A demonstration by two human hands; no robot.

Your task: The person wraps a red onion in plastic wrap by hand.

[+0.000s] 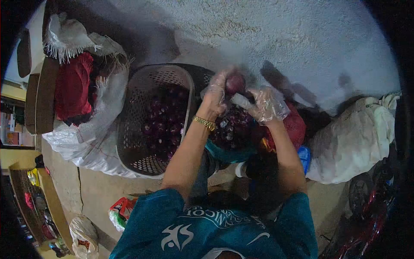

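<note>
Both hands wear clear plastic gloves. My left hand (pixel 217 92) holds a round purple onion (pixel 235 83) up in its fingers. Beside it on the right, my right hand (pixel 264 103) has its fingers bent around a small pale object (pixel 241 101), too blurred to name. Below the hands lies a heap of dark purple onions (pixel 233 129) in a container with a teal edge (pixel 230 154). To the left, a grey perforated basket (pixel 125 151) holds many more purple onions (pixel 166 121).
A white woven sack (pixel 101 125) with red cloth (pixel 73 88) stands at the left. A red mesh sack (pixel 295 127), a blue object (pixel 304 159) and a pale full sack (pixel 349 144) are at the right. A rough wall (pixel 302 43) rises behind.
</note>
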